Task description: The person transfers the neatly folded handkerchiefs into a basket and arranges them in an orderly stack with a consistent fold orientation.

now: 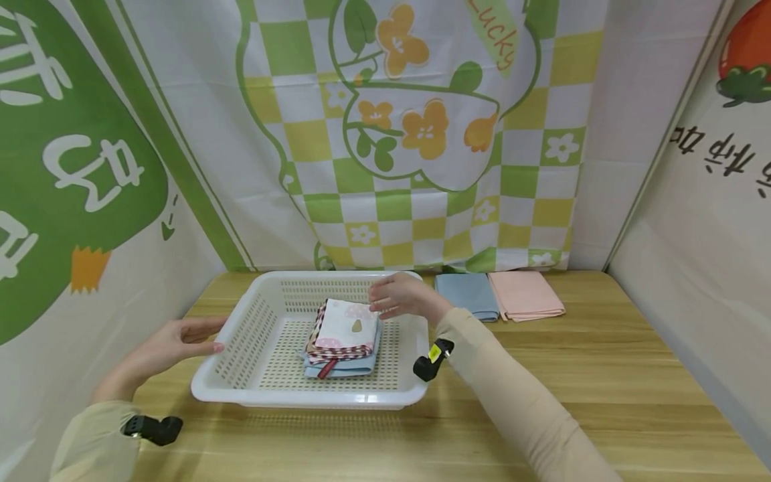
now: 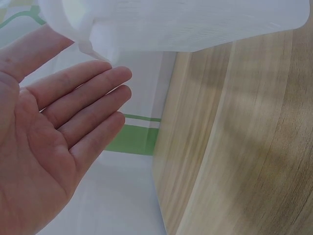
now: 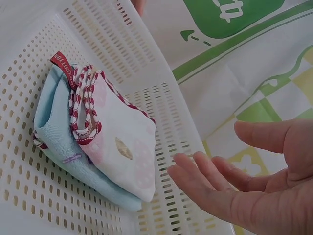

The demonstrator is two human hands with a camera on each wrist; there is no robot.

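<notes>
My left hand (image 1: 165,349) is at the left side of a white plastic basket (image 1: 207,385), its fingers stretched out and nearly straight. In the left wrist view the fingertips lie right at the basket's rim, and the thumb runs partly behind it. Over the basket's back right part is my right hand (image 1: 405,294), fingers loosely bent and holding nothing. Just left of it sits a stack of folded cloths in the basket. On top is a white cloth (image 3: 128,139) with pink prints and a dark red-and-white edging; a light blue towel (image 3: 56,110) with a red tag lies beneath.
Behind the basket's right side, a folded blue cloth (image 1: 466,294) and a folded pink cloth (image 1: 527,294) lie side by side on the wooden table (image 1: 542,375). A printed curtain (image 1: 421,221) hangs along the table's back edge, with white printed sheets at both sides.
</notes>
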